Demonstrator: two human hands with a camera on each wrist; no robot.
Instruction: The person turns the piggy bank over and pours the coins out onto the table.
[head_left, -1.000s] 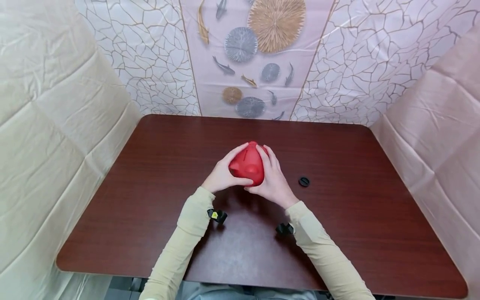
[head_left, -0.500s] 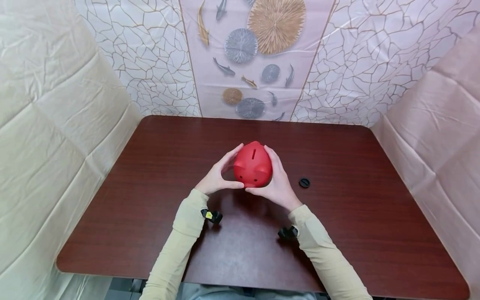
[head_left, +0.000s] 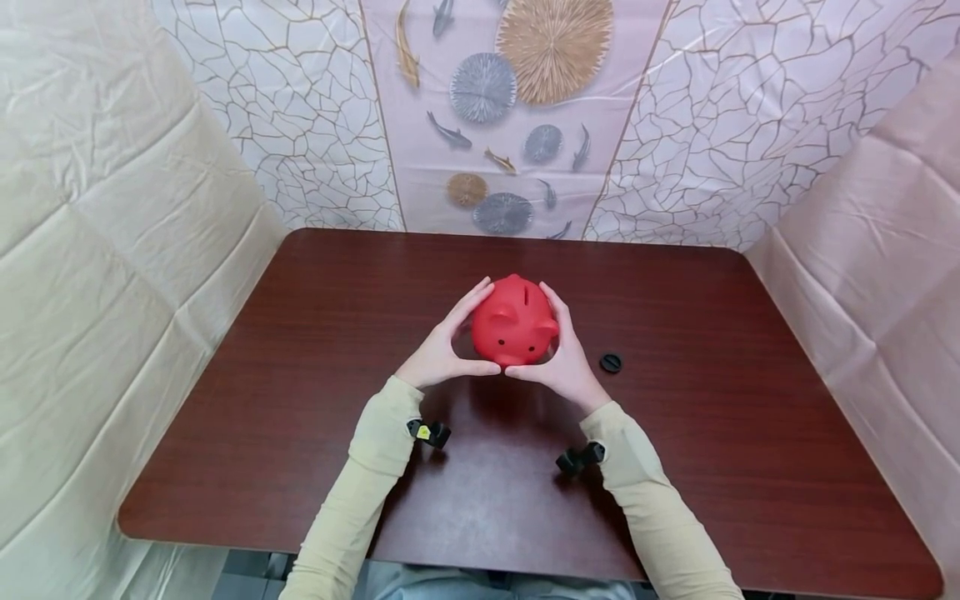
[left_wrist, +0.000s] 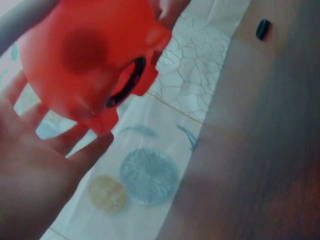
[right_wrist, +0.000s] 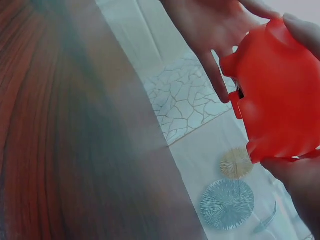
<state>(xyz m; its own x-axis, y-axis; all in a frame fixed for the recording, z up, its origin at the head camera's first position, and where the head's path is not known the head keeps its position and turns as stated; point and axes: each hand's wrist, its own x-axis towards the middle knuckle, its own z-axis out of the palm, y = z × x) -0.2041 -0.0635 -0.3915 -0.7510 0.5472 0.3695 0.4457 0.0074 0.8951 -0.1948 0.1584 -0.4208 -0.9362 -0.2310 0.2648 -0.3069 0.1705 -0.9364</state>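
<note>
A red piggy bank (head_left: pixel 513 325) is held above the table between both hands, its eyes and snout towards me and its coin slot on top. My left hand (head_left: pixel 441 354) grips its left side, thumb at the front near the snout. My right hand (head_left: pixel 568 367) holds the other side, its thumb tip close to the left one. From the left wrist view, a dark-rimmed hole (left_wrist: pixel 134 80) shows in the underside between the stubby feet. A round black plug (head_left: pixel 611 363) lies on the table to the right of my right hand.
The dark brown wooden table (head_left: pixel 337 317) has rounded corners. Patterned cloth (head_left: pixel 502 125) hangs behind its far edge, and pale padded fabric (head_left: pixel 112 250) rises at both sides. A small black camera is strapped to each wrist.
The piggy bank has turned in my hands, bringing its face into sight and its slot to the upper right. Both hands have shifted round it. The black plug has stayed put.
</note>
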